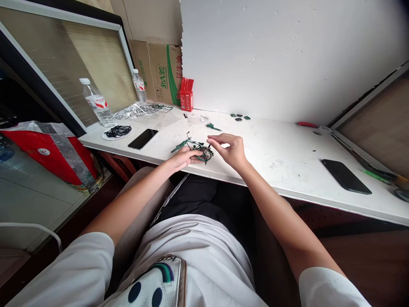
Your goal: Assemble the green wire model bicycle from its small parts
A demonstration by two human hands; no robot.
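Note:
A small green model bicycle (207, 156) with a spoked black wheel is at the table's front edge. My left hand (182, 159) grips it by the wheel end, thumb on top and fingers underneath. My right hand (232, 150) is closed in a pinch just above that same wheel. A tiny dark piece seems to show at its fingertips, too small to name. Beyond the hands lies a loose green part (213, 127) with a thin rod. Several small dark green pieces (239, 116) lie farther back by the white board.
On the left are a phone (143, 139), a round dish of black parts (117, 131), two water bottles (97, 102) and thin part frames (150, 110). A red box (187, 94) and a carton (156, 72) stand behind. Another phone (346, 176) lies right.

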